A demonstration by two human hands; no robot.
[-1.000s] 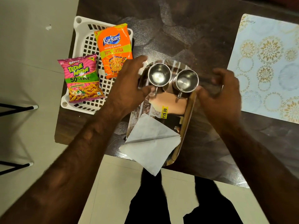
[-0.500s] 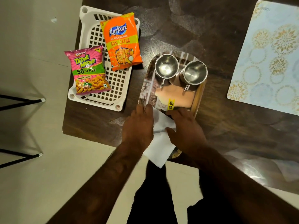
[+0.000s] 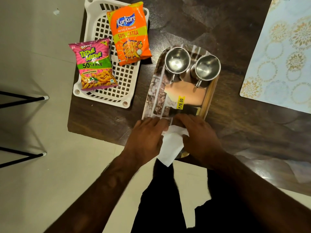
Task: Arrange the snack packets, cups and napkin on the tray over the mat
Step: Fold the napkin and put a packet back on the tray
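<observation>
chair legs (image 3: 23,98): black, white-tipped, far left edge of frame, over pale floor.
basket (image 3: 127,84): white lattice plastic, upper left of frame, sitting on dark table (image 3: 235,123) at its left edge.
pink packet (image 3: 93,64): "Tedhe Medhe", lying flat on basket's lower left part, overhanging basket's left rim.
orange packet (image 3: 130,33): "Kurkure", lying flat on basket's upper right part, lower right corner sticking past basket onto table.
left hand (image 3: 146,140): lower centre, palm down, fingers together and flat, pressing on left part of napkin at near end of tray.
napkin (image 3: 170,148): white, folded, lower centre between both hands; upper part on tray's near end, lower corner hanging past table edge.
tray (image 3: 151,91): shiny steel, oblong, centre of frame, on bare table; well apart from mat.
price sticker (image 3: 180,102): yellow, on tray surface mid-way.
left cup (image 3: 176,62): steel, upright, empty, far end of tray, handle pointing toward camera.
right cup (image 3: 207,68): steel, upright, empty, just beside left cup, touching or nearly so; cannot tell which.
right hand (image 3: 198,137): lower centre-right, palm down, fingers flat on napkin's right part; not pinching.
mat (image 3: 282,56): pale blue with gold floral rings, upper right of frame, flat on table.
</observation>
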